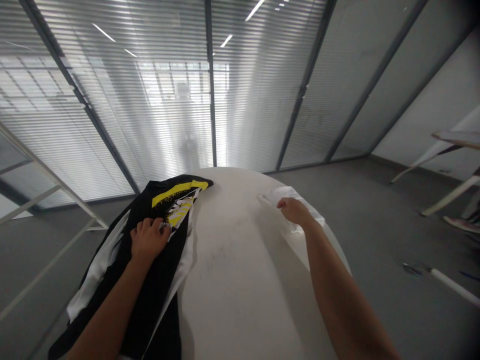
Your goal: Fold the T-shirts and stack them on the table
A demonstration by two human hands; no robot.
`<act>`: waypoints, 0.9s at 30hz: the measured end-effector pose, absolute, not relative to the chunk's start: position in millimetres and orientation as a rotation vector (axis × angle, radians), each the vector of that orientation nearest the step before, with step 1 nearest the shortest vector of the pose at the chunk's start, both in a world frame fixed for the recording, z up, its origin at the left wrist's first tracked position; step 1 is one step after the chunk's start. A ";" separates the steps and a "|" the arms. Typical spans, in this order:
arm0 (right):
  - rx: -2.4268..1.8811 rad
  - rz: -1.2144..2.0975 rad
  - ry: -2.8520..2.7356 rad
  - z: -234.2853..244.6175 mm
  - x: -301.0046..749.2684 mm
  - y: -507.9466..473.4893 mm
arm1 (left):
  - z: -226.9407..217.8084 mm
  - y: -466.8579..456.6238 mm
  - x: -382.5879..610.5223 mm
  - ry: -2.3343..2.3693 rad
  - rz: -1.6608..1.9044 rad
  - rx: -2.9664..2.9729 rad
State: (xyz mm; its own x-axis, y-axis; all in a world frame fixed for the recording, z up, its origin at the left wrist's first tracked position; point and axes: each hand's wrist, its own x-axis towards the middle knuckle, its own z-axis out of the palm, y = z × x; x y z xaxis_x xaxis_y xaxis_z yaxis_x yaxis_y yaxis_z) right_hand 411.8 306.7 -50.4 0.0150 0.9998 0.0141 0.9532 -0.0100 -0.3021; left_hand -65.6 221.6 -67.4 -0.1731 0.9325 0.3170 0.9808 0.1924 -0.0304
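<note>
While a black T-shirt (163, 285) lay across the left side of a round table (240, 295), its yellow-and-white print (176, 200) faced up near the table's far edge, at the upper middle of the frame. A white panel (95, 270) showed along the shirt's left side, and the lower part of the shirt ran off the bottom left of the frame, over the table's edge. The left hand (149, 239) lay on the shirt just below the print, its fingers (152, 225) curled and half closed against the cloth; whether they had hold of it, I couldn't tell. Toward the right of the table, the right hand (295, 211) lay on a crumpled clear plastic sheet (300, 196), fingers bent and partly closed, though any grip was impossible to tell. The two hands were well apart, with bare tabletop between them. Behind the table, a glass wall with blinds (112, 100) filled the top of the frame. Grey carpet (375, 225) spread below it, and a white rod (455, 286) lay at the lower right. A person's shoe (463, 224) showed at the right edge.
</note>
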 end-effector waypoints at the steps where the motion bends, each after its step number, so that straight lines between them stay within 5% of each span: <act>1: -2.015 0.335 -2.045 -45.6 413.2 305.9 | -67.8 221.6 -65.3 -2.204 -0.264 -1.818; 8: -1.621 0.757 -2.203 -16.8 398.5 291.4 | -70.1 220.2 -65.0 -2.160 -0.284 -1.811; 18: -2.080 0.432 -2.423 -34.3 353.7 281.2 | -68.7 218.8 -63.9 -2.158 -0.244 -1.810; 27: -1.699 0.488 -2.361 -20.8 360.0 288.6 | -73.1 217.2 -67.7 -2.046 -0.393 -1.829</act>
State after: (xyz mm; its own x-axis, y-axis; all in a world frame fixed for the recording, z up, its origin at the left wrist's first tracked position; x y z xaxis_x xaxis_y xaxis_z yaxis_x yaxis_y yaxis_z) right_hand 360.0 288.6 -20.8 -0.3241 0.9454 -0.0358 0.8819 0.2882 -0.3730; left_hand -67.7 217.2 -73.1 -0.0915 0.8896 0.4475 0.9921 0.1201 -0.0359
